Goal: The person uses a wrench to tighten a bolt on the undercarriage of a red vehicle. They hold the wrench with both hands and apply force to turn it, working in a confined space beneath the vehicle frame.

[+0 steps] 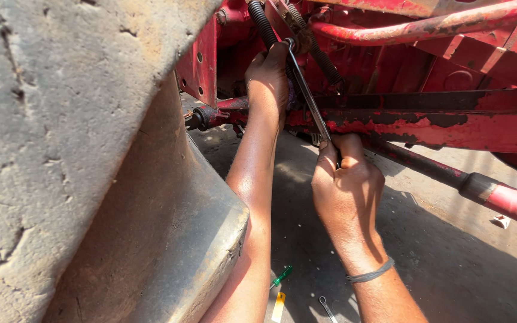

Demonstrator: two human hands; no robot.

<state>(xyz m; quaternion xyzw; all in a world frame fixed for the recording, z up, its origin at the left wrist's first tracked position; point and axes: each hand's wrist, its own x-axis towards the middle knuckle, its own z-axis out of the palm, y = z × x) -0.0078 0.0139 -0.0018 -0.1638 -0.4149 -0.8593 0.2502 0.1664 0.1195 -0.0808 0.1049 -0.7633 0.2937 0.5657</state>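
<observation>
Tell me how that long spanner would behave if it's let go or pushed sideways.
The spanner looks like a slim, stiff metal bar, so it probably won't flex. Its shine suggests it could slip in the right hand. Released, it may hang from its ring end near the left hand.

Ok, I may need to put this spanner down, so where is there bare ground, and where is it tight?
Bare concrete ground lies right of the right hand, below the red rod. A green screwdriver, a yellow tool and a small spanner lie between the forearms. It is crowded around the left hand among springs.
</observation>
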